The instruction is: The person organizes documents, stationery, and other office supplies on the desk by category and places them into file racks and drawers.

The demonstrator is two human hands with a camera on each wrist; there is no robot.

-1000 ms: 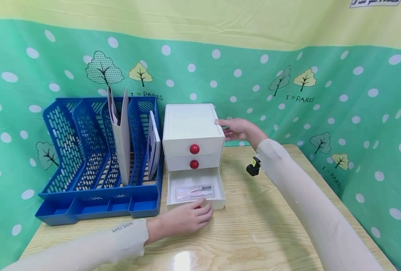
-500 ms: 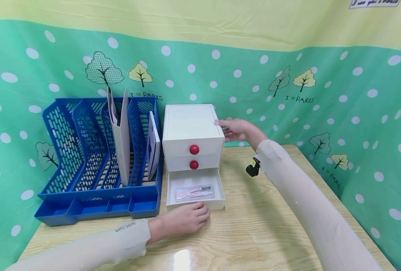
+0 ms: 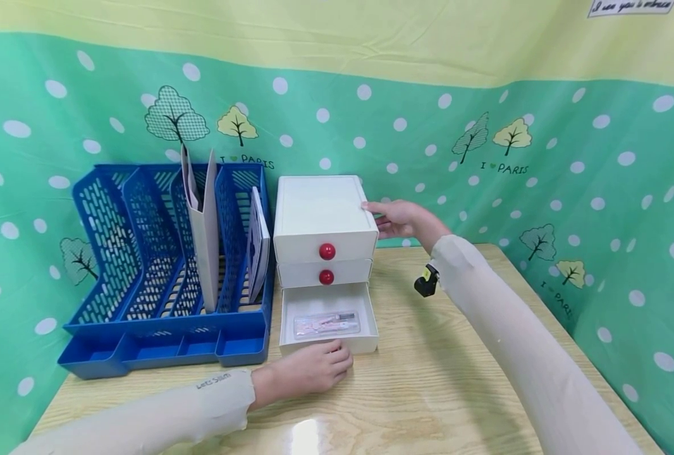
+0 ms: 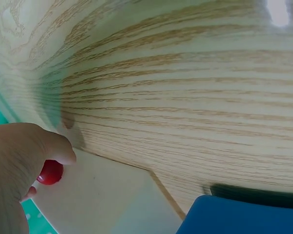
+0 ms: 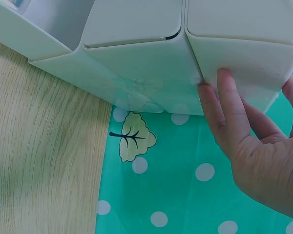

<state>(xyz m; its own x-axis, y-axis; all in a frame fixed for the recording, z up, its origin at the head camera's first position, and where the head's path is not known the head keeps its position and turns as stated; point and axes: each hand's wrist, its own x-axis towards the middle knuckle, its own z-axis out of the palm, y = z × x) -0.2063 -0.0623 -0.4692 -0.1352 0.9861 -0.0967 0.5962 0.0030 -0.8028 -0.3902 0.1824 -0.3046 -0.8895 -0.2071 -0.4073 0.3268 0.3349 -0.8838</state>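
A white desktop drawer unit [image 3: 324, 205] stands on the table, with its bottom drawer [image 3: 365, 342] pulled out. Inside that drawer lies a clear plastic case [image 3: 327, 323] with slim items in it, too small to tell apart. My left hand [image 3: 312, 368] holds the drawer's red knob [image 4: 51, 172] between thumb and fingers, which hide most of it in the head view. Against the unit's right side rest the fairly straight fingers of my right hand [image 3: 398, 218], its thumb at the top edge. The right wrist view shows those fingertips [image 5: 224, 75] touching the white side wall.
Left of the drawer unit is a blue file rack [image 3: 166, 341] with small front trays. A beige folder [image 3: 205, 253] and some booklets [image 3: 257, 246] stand in its slots. Behind hangs a green dotted curtain [image 3: 325, 114]. The wooden table [image 3: 428, 379] extends in front and to the right.
My left hand has shifted slightly left and its fingers have drawn in at the knob. The right hand and the pulled-out drawer look unchanged.
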